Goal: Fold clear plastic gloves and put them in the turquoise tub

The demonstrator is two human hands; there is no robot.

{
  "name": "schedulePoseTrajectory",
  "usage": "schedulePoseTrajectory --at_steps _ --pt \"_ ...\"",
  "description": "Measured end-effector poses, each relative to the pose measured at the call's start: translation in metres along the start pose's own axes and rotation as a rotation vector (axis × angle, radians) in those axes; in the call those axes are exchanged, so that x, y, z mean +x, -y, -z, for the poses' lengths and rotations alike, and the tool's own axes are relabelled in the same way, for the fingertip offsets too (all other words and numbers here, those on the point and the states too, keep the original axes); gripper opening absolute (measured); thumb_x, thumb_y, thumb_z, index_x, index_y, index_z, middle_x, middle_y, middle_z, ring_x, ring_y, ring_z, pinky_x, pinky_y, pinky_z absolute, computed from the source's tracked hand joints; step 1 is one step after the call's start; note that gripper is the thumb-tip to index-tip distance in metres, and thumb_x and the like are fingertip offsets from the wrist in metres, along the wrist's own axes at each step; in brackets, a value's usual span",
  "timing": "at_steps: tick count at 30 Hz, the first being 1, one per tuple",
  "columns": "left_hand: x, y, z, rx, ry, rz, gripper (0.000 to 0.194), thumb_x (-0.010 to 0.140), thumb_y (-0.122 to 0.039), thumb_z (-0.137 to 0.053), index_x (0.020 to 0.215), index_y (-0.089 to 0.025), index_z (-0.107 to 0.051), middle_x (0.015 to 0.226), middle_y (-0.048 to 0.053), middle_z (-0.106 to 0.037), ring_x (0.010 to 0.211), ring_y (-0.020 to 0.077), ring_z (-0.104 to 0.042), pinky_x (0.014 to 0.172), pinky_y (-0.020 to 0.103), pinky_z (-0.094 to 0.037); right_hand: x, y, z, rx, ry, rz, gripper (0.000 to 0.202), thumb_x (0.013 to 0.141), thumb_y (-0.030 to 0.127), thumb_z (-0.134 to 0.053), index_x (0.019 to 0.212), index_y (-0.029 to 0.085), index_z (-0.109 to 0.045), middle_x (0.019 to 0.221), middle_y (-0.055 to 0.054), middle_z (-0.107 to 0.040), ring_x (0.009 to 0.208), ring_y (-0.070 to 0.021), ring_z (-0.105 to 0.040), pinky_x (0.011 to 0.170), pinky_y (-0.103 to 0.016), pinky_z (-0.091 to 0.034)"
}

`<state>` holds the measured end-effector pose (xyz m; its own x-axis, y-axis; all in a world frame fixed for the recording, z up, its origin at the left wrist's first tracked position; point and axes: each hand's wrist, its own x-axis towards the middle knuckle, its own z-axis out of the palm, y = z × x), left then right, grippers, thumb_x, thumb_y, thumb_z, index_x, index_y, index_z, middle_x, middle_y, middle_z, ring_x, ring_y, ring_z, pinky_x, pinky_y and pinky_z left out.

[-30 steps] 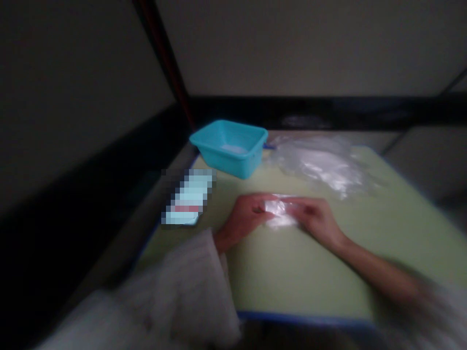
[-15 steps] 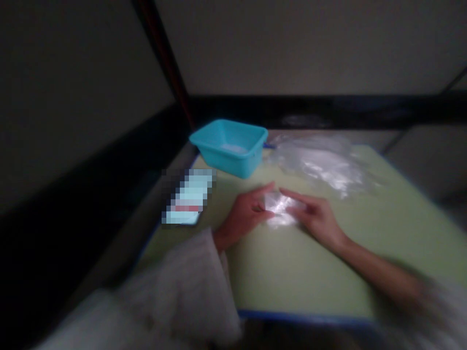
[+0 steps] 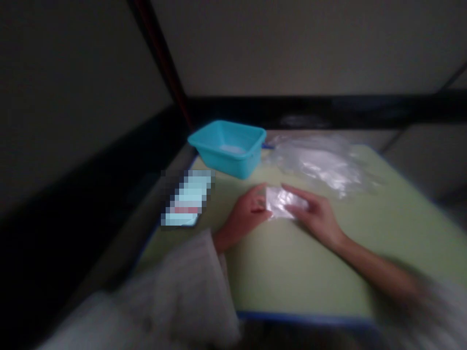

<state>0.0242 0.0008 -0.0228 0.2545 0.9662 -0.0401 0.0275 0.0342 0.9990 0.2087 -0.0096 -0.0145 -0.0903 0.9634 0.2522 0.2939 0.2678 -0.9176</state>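
A small, shiny, whitish plastic bag [image 3: 280,203] is held between my two hands above the table's middle. My left hand [image 3: 246,209] grips its left edge, thumb below and fingers above. From the other side, my right hand [image 3: 315,209] pinches it between thumb and fingers. The bag looks flat and roughly rectangular; glare and blur hide whether anything is inside.
A turquoise plastic basin [image 3: 233,163] with something pale in it stands at the table's back left. Beside it lies a heap of clear plastic bags [image 3: 328,163]. A phone with a lit, pixelated screen [image 3: 189,197] rests near the left edge of the yellow-green table [image 3: 302,277].
The small bag now appears flatter and more squared between my hands. My left fingertips have drawn in a little, and my right hand has hardly shifted.
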Motion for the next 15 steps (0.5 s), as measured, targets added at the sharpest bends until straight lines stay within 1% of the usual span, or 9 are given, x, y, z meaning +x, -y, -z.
schedulePoseTrajectory --at_steps 2,4,7,11,13,15 --pt "-0.0007 0.0000 -0.0007 0.022 -0.008 -0.054 0.078 0.063 -0.007 -0.067 0.135 -0.020 -0.041 0.109 0.007 -0.062 0.071 0.0110 -0.062 0.061 0.019 -0.050 0.0003 -0.0007 0.0003 -0.018 0.008 0.003 0.041 0.073 0.027 -0.067 0.114 0.021 -0.067 0.105 -0.005 -0.072 0.080 -0.0213 -0.067 0.068 -0.034 -0.055" --pt "-0.0016 -0.0001 -0.0009 0.045 0.000 -0.083 0.077 0.064 -0.007 -0.065 0.135 -0.022 -0.040 0.115 0.008 -0.059 0.069 0.0097 -0.062 0.060 0.019 -0.049 0.0006 -0.0014 0.0009 -0.030 0.020 0.017 0.042 0.072 0.027 -0.067 0.114 0.020 -0.067 0.105 -0.006 -0.071 0.080 -0.0218 -0.066 0.068 -0.034 -0.055" --pt "-0.0022 0.0009 0.0002 0.058 0.019 -0.081 0.073 0.066 -0.007 -0.063 0.134 -0.022 -0.043 0.113 0.008 -0.058 0.070 0.0099 -0.062 0.061 0.019 -0.049 0.0011 -0.0024 0.0013 -0.038 0.031 0.026 0.042 0.073 0.029 -0.067 0.114 0.021 -0.067 0.105 -0.006 -0.071 0.085 -0.0233 -0.065 0.071 -0.036 -0.054" --pt "-0.0010 0.0042 0.0019 0.029 0.031 -0.045 0.073 0.064 -0.006 -0.063 0.133 -0.020 -0.042 0.106 0.006 -0.059 0.071 0.0103 -0.062 0.062 0.019 -0.049 0.0022 -0.0046 0.0001 -0.021 0.030 0.024 0.042 0.072 0.029 -0.068 0.112 0.020 -0.068 0.104 -0.007 -0.071 0.085 -0.0240 -0.066 0.072 -0.036 -0.054" --pt "0.0004 0.0052 0.0029 0.016 0.001 -0.034 0.073 0.062 -0.005 -0.064 0.130 -0.021 -0.043 0.107 0.007 -0.059 0.070 0.0100 -0.062 0.061 0.020 -0.048 0.0027 -0.0062 -0.0009 0.011 0.033 0.018 0.042 0.071 0.029 -0.069 0.112 0.021 -0.068 0.103 -0.006 -0.071 0.083 -0.0231 -0.066 0.071 -0.035 -0.054" --pt "0.0023 0.0048 0.0052 0.001 -0.074 -0.053 0.067 0.061 -0.006 -0.066 0.124 -0.020 -0.046 0.109 0.007 -0.059 0.070 0.0104 -0.062 0.060 0.021 -0.049 0.0031 -0.0077 -0.0018 0.047 0.037 0.007 0.043 0.071 0.028 -0.069 0.113 0.021 -0.067 0.103 -0.005 -0.072 0.081 -0.0220 -0.066 0.070 -0.034 -0.054"
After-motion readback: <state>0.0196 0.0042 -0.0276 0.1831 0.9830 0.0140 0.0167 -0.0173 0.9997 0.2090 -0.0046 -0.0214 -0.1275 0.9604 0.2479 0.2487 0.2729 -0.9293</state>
